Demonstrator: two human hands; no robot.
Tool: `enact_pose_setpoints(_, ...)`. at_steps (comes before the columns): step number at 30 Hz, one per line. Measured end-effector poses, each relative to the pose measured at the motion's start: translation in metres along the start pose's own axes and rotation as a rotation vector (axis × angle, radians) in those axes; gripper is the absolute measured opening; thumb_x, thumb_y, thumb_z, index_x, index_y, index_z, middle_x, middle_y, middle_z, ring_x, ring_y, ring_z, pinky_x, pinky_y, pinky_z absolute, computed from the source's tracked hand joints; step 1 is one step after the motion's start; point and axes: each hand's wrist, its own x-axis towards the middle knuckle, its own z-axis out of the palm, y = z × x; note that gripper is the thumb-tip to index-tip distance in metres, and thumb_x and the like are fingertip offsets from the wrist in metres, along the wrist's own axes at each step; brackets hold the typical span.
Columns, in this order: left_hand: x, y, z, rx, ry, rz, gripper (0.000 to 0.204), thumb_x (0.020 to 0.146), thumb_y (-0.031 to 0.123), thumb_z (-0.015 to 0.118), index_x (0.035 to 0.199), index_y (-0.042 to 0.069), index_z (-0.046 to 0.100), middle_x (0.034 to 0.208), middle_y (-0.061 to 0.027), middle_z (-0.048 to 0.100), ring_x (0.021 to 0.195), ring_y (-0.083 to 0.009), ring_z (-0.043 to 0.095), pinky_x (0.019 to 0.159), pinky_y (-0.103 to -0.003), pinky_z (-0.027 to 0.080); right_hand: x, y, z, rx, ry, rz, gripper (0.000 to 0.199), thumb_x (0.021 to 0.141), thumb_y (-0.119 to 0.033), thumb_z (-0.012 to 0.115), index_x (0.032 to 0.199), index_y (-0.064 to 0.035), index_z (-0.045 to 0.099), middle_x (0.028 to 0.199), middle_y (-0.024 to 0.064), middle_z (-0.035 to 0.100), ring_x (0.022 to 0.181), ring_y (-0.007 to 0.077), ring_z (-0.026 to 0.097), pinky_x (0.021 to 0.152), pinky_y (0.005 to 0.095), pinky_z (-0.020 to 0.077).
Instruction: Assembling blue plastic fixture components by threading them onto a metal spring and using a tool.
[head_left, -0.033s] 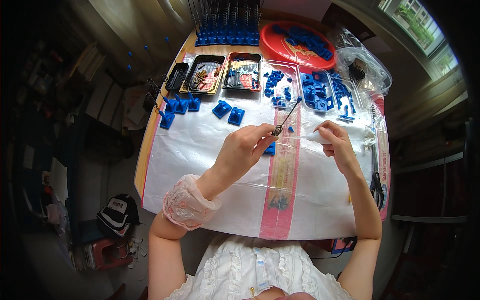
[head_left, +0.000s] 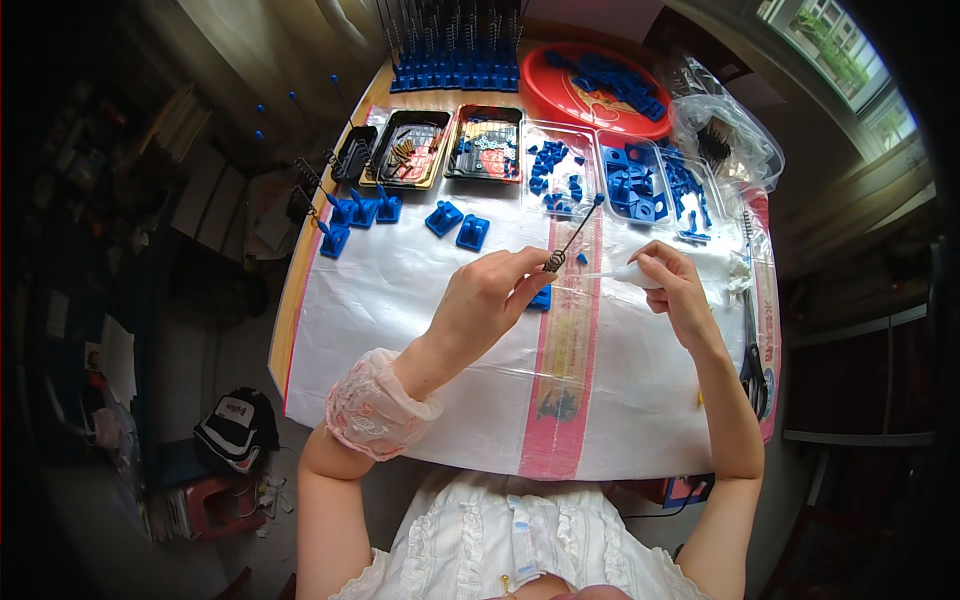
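Note:
Pinched between the thumb and fingers of my left hand [head_left: 487, 295] is a coiled metal spring [head_left: 556, 261]; a thin dark rod runs up from it to a blue tip [head_left: 598, 200]. My right hand [head_left: 677, 290] grips a small white squeeze bottle [head_left: 632, 275], its thin nozzle pointing left toward the spring, a little apart from it. Below my left fingertips a blue plastic base [head_left: 541, 298] lies on the sheet, partly hidden. A small blue piece [head_left: 582, 259] rests just beyond the nozzle. Two blue bases [head_left: 472, 233] sit farther off to the left.
Along the back stand black trays [head_left: 405, 183] of brass-coloured and small parts, and clear trays [head_left: 630, 215] of blue pieces. Behind them are a red basin [head_left: 540, 85] and rows of spring assemblies [head_left: 455, 77]. Black scissors [head_left: 753, 380] lie at the right edge.

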Motion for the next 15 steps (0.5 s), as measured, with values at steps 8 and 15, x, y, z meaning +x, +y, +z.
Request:
enact_pose_setpoints(8,-0.0003,-0.0019,0.0006,-0.002,-0.013,-0.018,0.017,0.096,0.009,0.076,0.110,0.001,0.070,0.088,-0.0143,0.075,0.074,-0.0264,0.071,0.065,-0.036,0.054,-0.0001,-0.0037,0.0035,-0.025,0.018,-0.002,0.025,0.104,-0.031,0.063,0.101,-0.0066,0.066,0.073,-0.0052,0.052,0.056,0.0016,0.032,0.051,0.0209,0.0223)
enact_pose_setpoints(15,-0.0007,-0.0023,0.0011,-0.008,0.013,0.011,0.016,0.096,0.009,0.076,0.108,0.001,0.070,0.087,-0.0143,0.074,0.074,-0.0269,0.071,0.065,-0.036,0.054,0.0003,-0.0010,0.0031,-0.028,0.019,-0.024,0.023,0.104,-0.032,0.062,0.101,-0.0090,0.065,0.072,-0.0076,0.053,0.052,-0.0012,0.028,0.048,0.0198,0.0186)
